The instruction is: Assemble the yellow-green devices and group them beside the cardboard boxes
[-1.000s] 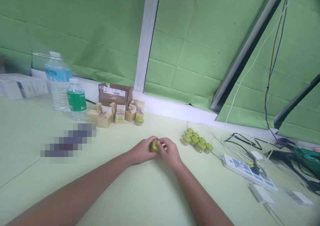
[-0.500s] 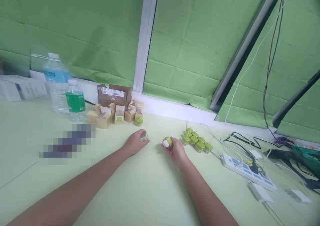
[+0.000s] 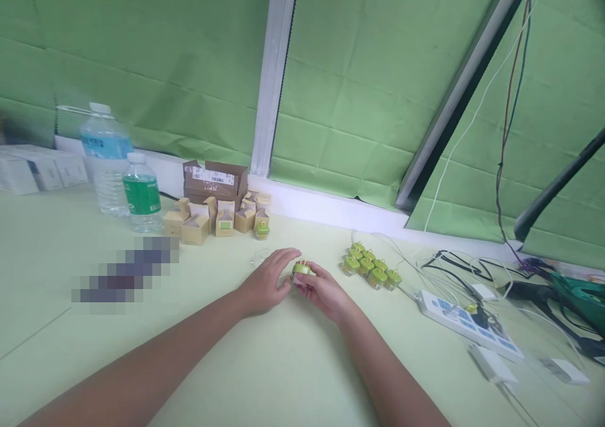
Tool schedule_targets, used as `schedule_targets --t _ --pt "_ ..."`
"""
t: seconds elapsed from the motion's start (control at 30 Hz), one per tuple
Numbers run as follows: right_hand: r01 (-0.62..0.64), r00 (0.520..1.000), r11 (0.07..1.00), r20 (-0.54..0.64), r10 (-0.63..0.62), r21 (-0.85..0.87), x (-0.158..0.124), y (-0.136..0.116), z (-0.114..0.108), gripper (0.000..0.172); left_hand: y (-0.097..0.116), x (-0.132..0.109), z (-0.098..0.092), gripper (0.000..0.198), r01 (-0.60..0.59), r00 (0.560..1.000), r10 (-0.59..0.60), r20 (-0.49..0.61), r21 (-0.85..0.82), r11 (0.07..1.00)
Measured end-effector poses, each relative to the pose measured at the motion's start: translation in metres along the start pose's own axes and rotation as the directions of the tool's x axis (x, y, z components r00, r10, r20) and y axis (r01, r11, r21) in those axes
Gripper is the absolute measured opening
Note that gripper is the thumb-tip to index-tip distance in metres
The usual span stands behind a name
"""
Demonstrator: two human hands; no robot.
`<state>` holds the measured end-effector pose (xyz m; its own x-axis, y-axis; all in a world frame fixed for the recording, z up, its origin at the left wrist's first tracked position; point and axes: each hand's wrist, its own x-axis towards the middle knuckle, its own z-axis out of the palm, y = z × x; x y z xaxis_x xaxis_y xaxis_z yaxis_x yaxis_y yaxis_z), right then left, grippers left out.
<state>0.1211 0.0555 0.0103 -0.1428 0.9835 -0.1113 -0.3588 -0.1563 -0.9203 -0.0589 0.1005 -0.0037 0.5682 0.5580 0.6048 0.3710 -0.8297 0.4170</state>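
While both forearms reach in from the near edge of the pale green desk [image 3: 283,376], the far left corner holds a few flat white boxes [image 3: 28,172]. Next along the far edge stand a large clear water bottle with a blue label [image 3: 104,159] and a smaller clear bottle with a green label [image 3: 140,194]. Beside them a brown cardboard carton [image 3: 215,180] sits against the wall. A huddle of small tan cardboard boxes [image 3: 208,220] lies in front of it, some with flaps up, and one lone green-capped jar [image 3: 262,230] stands at their right end.

At mid-desk the left hand [image 3: 267,282] lies with fingers stretched out and loose. It grips nothing, and its fingertips are just beside or touching the small green-lidded jar [image 3: 300,269]; which of the two I cannot tell. The right hand [image 3: 321,288] pinches that jar between thumb and fingers, low over the desk's middle.

To the right, near the far edge, a tidy cluster of green-lidded jars [image 3: 371,268] already stands out of any box. Judging by this, part of the lot is unpacked, while the tan boxes look yet to be handled. Further right lie a white power strip [image 3: 467,323] and tangled cables [image 3: 454,266].
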Motion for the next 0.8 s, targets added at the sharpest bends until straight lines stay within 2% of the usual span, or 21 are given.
schedule_targets --t 0.17,0.37,0.8 --pt "-0.066 0.995 0.994 0.073 0.072 -0.084 -0.003 0.0 0.001 0.049 0.0 -0.002 0.004 0.061 -0.059 0.998 0.06 0.034 -0.043 0.997" --pt "-0.048 0.99 0.984 0.121 0.069 -0.172 -0.004 0.002 0.003 0.042 0.0 -0.004 0.007 0.067 -0.061 0.995 0.066 0.071 -0.076 0.995" --pt "-0.04 0.999 0.961 -0.001 0.041 -0.272 0.0 0.009 0.013 0.03 0.004 0.0 0.007 0.066 -0.052 0.994 0.064 0.09 -0.123 0.991"
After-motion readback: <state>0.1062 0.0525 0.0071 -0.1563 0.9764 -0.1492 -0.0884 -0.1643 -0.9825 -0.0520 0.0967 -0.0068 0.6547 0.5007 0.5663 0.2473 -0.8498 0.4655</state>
